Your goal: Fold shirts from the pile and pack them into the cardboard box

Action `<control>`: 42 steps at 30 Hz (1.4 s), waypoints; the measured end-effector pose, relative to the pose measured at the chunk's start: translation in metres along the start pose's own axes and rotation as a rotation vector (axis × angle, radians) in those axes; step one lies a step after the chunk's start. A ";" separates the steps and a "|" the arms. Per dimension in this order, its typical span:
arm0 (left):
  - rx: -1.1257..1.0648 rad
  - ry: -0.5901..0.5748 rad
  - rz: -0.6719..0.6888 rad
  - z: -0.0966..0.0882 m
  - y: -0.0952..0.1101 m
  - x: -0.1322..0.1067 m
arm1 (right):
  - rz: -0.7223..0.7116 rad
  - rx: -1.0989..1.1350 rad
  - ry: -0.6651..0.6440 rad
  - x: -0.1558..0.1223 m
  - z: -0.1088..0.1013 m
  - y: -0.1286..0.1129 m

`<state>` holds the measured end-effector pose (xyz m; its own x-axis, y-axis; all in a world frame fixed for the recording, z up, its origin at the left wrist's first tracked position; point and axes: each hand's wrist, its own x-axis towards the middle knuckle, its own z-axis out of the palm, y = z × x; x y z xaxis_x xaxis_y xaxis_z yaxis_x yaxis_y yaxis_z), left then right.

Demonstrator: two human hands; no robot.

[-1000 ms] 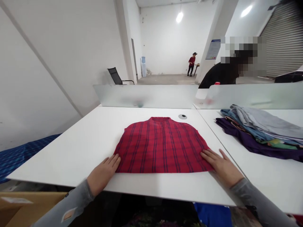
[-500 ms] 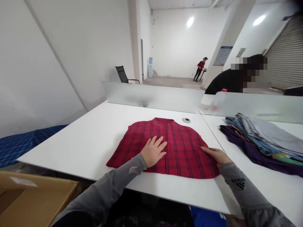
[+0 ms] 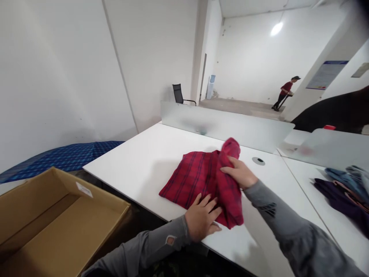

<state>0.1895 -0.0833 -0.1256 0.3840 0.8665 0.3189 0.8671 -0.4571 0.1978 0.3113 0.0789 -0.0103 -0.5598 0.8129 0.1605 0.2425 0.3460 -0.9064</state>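
Note:
A red plaid shirt [image 3: 190, 175] with dark stripes lies on the white table [image 3: 144, 154], its right part lifted and folded over toward the middle. My right hand [image 3: 239, 173] grips that raised part, thumb and fingers closed on the cloth. On the shirt's near edge rests my left hand [image 3: 201, 218], fingers spread flat against the fabric and holding nothing. The collar area bunches up at the far side, and the shirt's underside is hidden.
An open cardboard box [image 3: 95, 196] stands at the lower left, below table height. A clothes pile [image 3: 343, 196] lies on the right. A frosted divider [image 3: 227, 125] edges the table's far side. Beyond it are a chair [image 3: 178, 94] and a person in red [image 3: 285, 92].
My right hand has lifted the shirt's right side and brought it leftward over the rest. My left hand has shifted to the near edge. The view has turned left, showing more of the box.

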 end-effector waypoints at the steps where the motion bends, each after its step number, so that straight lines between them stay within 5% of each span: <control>1: -0.005 -0.013 -0.004 -0.001 0.000 -0.007 | -0.053 -0.040 -0.002 0.011 0.026 0.001; 4: -0.036 -0.078 -0.044 -0.005 -0.006 -0.022 | -0.036 -0.041 -0.098 0.032 0.091 0.012; 7: -0.069 -0.103 -0.078 -0.008 -0.014 -0.033 | 0.058 -0.070 -0.138 0.036 0.113 0.028; 11: -0.109 -0.080 -0.122 -0.009 -0.018 -0.040 | -0.285 -0.580 0.041 0.033 0.074 0.054; 16: -0.040 0.016 -0.125 -0.008 -0.016 -0.033 | -0.429 -0.978 -0.225 0.024 0.029 0.078; 20: -0.002 0.012 -0.155 -0.018 -0.031 -0.043 | -0.344 -0.938 -0.303 -0.007 0.024 0.073; 24: -0.224 0.011 -0.303 -0.044 -0.052 -0.072 | -0.272 -0.709 -0.435 -0.052 0.008 0.066; 29: -0.547 0.118 -0.615 -0.065 -0.065 -0.065 | -0.286 -0.831 0.049 -0.076 -0.023 0.078; 32: -0.594 0.213 -0.699 -0.059 -0.070 -0.035 | -0.322 -1.026 0.089 -0.077 -0.025 0.092; 36: -0.359 0.381 -0.706 -0.039 -0.083 -0.004 | -0.335 -1.128 -0.042 -0.071 -0.017 0.111; 42: 0.002 0.238 -0.823 -0.031 -0.087 -0.010 | -0.365 -1.030 -0.087 -0.057 -0.034 0.124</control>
<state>0.1004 -0.0586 -0.1171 -0.4447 0.8568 0.2609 0.8412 0.2995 0.4502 0.4005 0.0909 -0.1182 -0.7767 0.5601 0.2881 0.5742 0.8177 -0.0419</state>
